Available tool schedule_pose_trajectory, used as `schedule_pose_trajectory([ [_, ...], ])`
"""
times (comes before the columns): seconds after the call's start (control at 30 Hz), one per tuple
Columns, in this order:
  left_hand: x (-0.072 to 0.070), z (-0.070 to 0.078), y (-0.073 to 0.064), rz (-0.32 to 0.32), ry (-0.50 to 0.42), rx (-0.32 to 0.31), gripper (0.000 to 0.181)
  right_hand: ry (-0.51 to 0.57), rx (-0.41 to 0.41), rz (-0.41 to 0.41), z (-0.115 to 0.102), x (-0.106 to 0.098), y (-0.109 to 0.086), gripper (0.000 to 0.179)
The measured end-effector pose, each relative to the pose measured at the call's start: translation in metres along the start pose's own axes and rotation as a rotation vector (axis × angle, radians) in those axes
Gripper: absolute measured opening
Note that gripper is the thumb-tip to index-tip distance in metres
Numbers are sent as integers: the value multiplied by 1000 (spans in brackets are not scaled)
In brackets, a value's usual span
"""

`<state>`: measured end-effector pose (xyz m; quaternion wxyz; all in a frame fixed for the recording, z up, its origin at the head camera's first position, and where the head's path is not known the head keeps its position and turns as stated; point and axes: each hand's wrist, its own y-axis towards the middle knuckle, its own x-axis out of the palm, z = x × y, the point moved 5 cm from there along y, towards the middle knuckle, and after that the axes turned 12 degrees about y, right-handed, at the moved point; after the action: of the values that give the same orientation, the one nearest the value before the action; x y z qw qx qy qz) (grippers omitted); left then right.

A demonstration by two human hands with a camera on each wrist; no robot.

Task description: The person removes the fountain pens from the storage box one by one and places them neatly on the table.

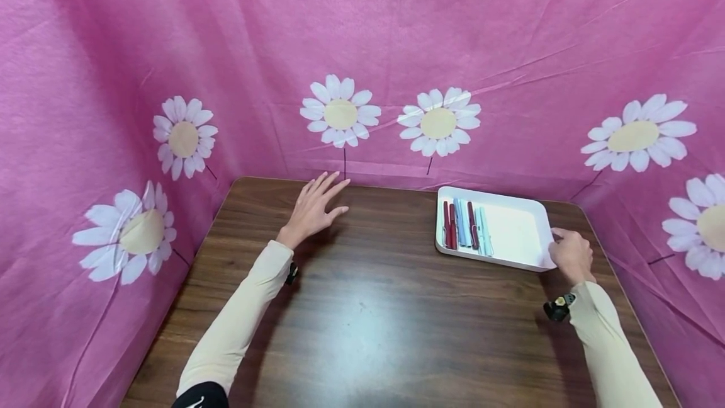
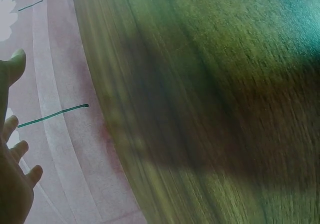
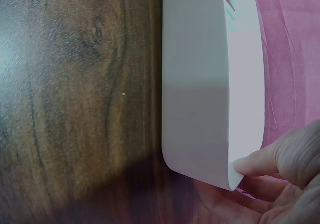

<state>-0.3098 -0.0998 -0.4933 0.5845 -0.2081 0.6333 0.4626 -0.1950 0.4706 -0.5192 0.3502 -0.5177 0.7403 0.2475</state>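
A white rectangular tray (image 1: 518, 228) stands at the back right of the wooden table. Several pens lie side by side in its left part: dark red pens (image 1: 452, 225), blue pens (image 1: 462, 222) and pale mint pens (image 1: 483, 232). My right hand (image 1: 572, 255) pinches the tray's right end; in the right wrist view the thumb (image 3: 260, 161) is over the rim, with the other fingers beneath and outside. Over the table's back edge, my left hand (image 1: 311, 209) is spread with its fingers extended, holding nothing. The left wrist view shows those fingertips (image 2: 34, 176) against the cloth.
Pink cloth (image 1: 391, 30) printed with white daisies hangs close behind the wooden table (image 1: 362, 282) and along both sides. Each wrist wears a small black camera, such as the right one (image 1: 557, 308). A bright light reflection lies on the middle of the tabletop.
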Motion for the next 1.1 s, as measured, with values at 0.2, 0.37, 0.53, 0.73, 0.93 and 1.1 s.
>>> schedule_pose_trajectory([
  [0.2,-1,1,1,-12,12,-2,68,-23,-12,-80,-3,4,2,50],
  [0.37,-4,5,2,-2,-2,-7,70,-30,2,-115,-5,7,5,49],
  [0.53,-3,8,2,11,-6,2,70,-30,-4,-111,-6,10,7,47],
  [0.73,-1,14,6,-13,-2,7,71,-13,-27,-96,-11,13,7,46],
  [0.93,0,17,9,-23,1,8,72,-4,-33,-80,-15,14,6,46],
  [1.1,3,18,9,-34,-3,7,73,2,-42,-58,-16,15,5,45],
])
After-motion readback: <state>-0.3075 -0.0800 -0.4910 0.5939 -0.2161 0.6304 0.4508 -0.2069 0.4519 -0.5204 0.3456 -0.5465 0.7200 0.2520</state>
